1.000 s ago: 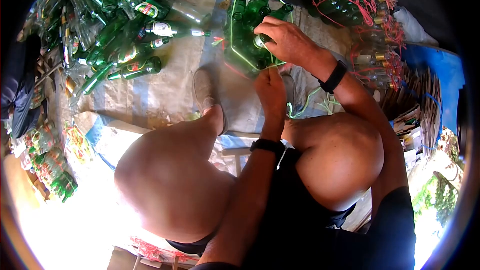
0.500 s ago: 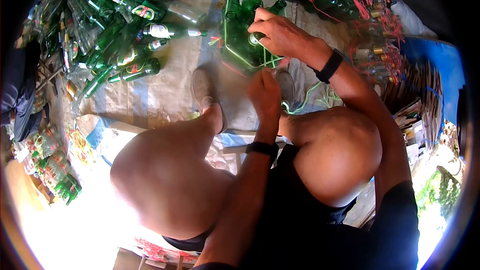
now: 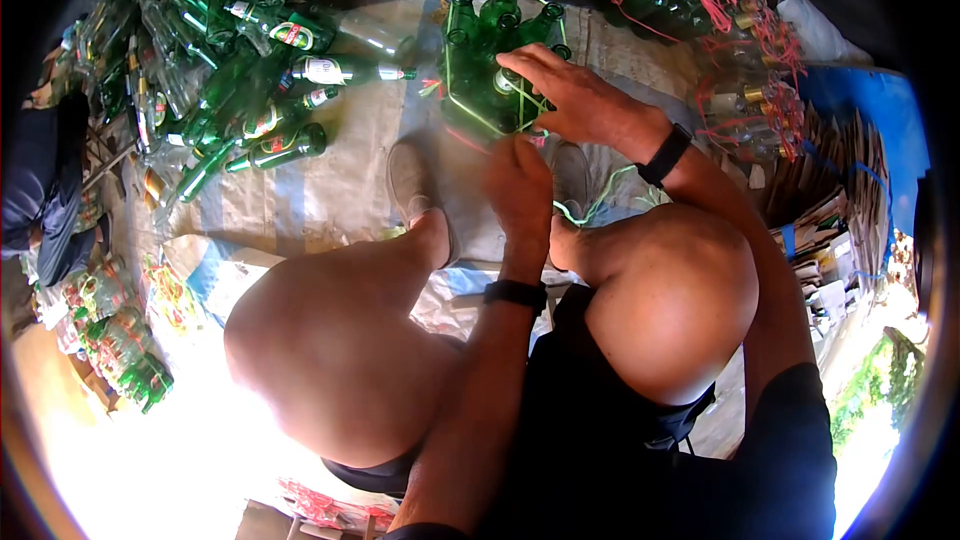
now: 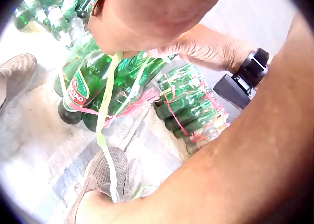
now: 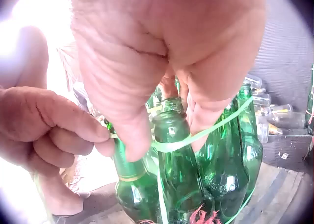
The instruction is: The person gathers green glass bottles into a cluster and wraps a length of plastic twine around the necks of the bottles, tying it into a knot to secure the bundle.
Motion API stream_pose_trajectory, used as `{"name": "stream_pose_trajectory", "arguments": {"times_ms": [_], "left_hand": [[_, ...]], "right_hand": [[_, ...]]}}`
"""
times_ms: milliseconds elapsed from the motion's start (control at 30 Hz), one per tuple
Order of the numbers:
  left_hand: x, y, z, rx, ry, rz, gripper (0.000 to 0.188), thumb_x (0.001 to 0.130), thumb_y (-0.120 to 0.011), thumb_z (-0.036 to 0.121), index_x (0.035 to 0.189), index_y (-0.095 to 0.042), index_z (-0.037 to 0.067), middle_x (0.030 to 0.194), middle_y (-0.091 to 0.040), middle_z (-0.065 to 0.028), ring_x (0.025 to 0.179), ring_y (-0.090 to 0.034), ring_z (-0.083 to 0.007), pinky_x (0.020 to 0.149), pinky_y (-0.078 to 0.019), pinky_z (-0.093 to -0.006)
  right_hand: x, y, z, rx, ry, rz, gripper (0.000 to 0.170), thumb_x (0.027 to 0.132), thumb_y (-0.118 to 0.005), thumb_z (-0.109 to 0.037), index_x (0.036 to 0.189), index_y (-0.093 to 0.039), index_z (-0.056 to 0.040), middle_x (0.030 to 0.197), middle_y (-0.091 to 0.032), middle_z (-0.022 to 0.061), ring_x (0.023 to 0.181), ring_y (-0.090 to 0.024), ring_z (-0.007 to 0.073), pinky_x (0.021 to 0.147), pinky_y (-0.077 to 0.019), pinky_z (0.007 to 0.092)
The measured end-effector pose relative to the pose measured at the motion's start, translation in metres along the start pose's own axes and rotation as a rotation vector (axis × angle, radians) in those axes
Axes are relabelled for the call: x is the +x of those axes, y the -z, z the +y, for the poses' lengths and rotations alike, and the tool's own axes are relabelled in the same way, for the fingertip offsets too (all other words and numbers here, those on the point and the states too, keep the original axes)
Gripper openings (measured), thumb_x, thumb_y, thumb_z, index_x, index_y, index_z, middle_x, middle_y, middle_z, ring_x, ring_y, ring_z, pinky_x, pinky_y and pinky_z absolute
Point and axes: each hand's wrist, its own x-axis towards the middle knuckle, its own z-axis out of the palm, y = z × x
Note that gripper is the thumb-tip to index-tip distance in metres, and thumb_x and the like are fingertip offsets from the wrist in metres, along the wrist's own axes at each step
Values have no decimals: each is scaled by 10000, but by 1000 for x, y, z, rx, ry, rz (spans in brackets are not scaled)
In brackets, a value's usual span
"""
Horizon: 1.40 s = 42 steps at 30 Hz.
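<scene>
A cluster of upright green glass bottles [image 3: 470,75] stands between the feet, ringed near the necks by light-green plastic twine [image 5: 176,144]. My left hand [image 3: 517,182] is at the cluster's near side and pinches the twine, whose tail [image 4: 104,113] hangs down in the left wrist view. Over the bottle tops is my right hand [image 3: 590,105], thumb and fingers spread either side of a bottle neck [image 5: 171,123]. Its thumb reaches down beside the twine, close to the left fingertips. Pink string [image 4: 130,108] circles the bottles lower down, across a red-and-green label [image 4: 78,89].
Loose bottles [image 3: 270,145] lie heaped at the left. Bundles tied with pink string [image 3: 740,0] stand at the back right, near stacked cardboard [image 3: 840,180]. The person's shoes [image 3: 408,180] flank the cluster on a worn sheet [image 3: 330,180].
My right hand's fingers have spread and shifted off the bottle neck they covered. My left hand has drawn slightly toward the body and left, still pinching the twine.
</scene>
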Motion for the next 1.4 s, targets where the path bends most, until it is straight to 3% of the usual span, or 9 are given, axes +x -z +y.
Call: {"name": "stream_pose_trajectory", "arguments": {"times_ms": [67, 233, 533, 667, 833, 1133, 1200, 1333, 1400], "left_hand": [[1, 2, 3, 16, 11, -4, 248, 982, -530, 164, 858, -653, -12, 762, -650, -225, 692, -630, -404, 632, -481, -467], [3, 4, -2, 72, -41, -23, 252, 980, -526, 166, 834, -644, -2, 749, -645, -221, 678, -634, -401, 612, -479, -468], [10, 9, -2, 92, -112, -13, 277, 931, -538, 158, 774, -645, -44, 694, -613, -252, 550, -574, -346, 565, -462, -461], [11, 12, 1, 150, -107, -44, 287, 928, -549, 179, 766, -646, -37, 701, -622, -265, 579, -602, -407, 576, -472, -480], [17, 22, 8, 310, -156, -101, 300, 929, -562, 202, 752, -659, -20, 750, -646, -283, 669, -650, -474, 614, -503, -523], [29, 35, 20, 451, -304, -193, 307, 922, -582, 219, 728, -678, 1, 728, -660, -273, 669, -663, -473, 620, -523, -534], [31, 36, 21, 645, -387, -220, 284, 970, -578, 221, 766, -690, 58, 705, -687, -191, 638, -707, -368, 563, -566, -449], [37, 38, 25, 750, -447, -252, 277, 961, -581, 225, 762, -703, 75, 703, -696, -166, 645, -719, -348, 567, -584, -440], [40, 41, 34, 668, -318, -309, 280, 885, -599, 239, 799, -729, 7, 777, -679, -269, 738, -680, -478, 667, -548, -522]], "right_hand": [[1, 0, -1, 10, -9, 11, 794, 755, -768, -3, 1476, -434, -28, 1434, -495, 183, 1246, -578, 407, 999, -533, 440], [1, -2, 0, 56, -4, 70, 722, 777, -706, 39, 1458, -487, -59, 1396, -553, 114, 1061, -663, 303, 904, -559, 390], [3, -5, 2, 52, -1, 108, 739, 735, -700, 76, 1435, -508, -65, 1371, -567, 102, 1035, -668, 298, 856, -588, 370], [1, 0, -2, 107, -62, 67, 728, 708, -736, 46, 1398, -518, -33, 1319, -573, 151, 1127, -634, 366, 917, -558, 411], [4, 6, 4, 144, -87, -23, 758, 713, -724, 7, 1439, -516, -67, 1379, -556, 123, 1003, -692, 295, 860, -592, 379], [4, 8, 5, 180, -41, -24, 778, 698, -764, -18, 1436, -525, -60, 1266, -577, 106, 985, -655, 292, 855, -564, 393], [4, 8, 5, 179, -43, -24, 780, 693, -766, -24, 1435, -528, -62, 1263, -579, 107, 983, -658, 293, 856, -563, 394], [4, 8, 7, 215, -68, -52, 801, 679, -751, 48, 1440, -529, -67, 1346, -562, 107, 990, -665, 291, 848, -581, 371], [3, 6, 8, 230, -60, -33, 800, 678, -752, 52, 1437, -532, -67, 1347, -564, 103, 980, -668, 288, 841, -581, 370]]}}
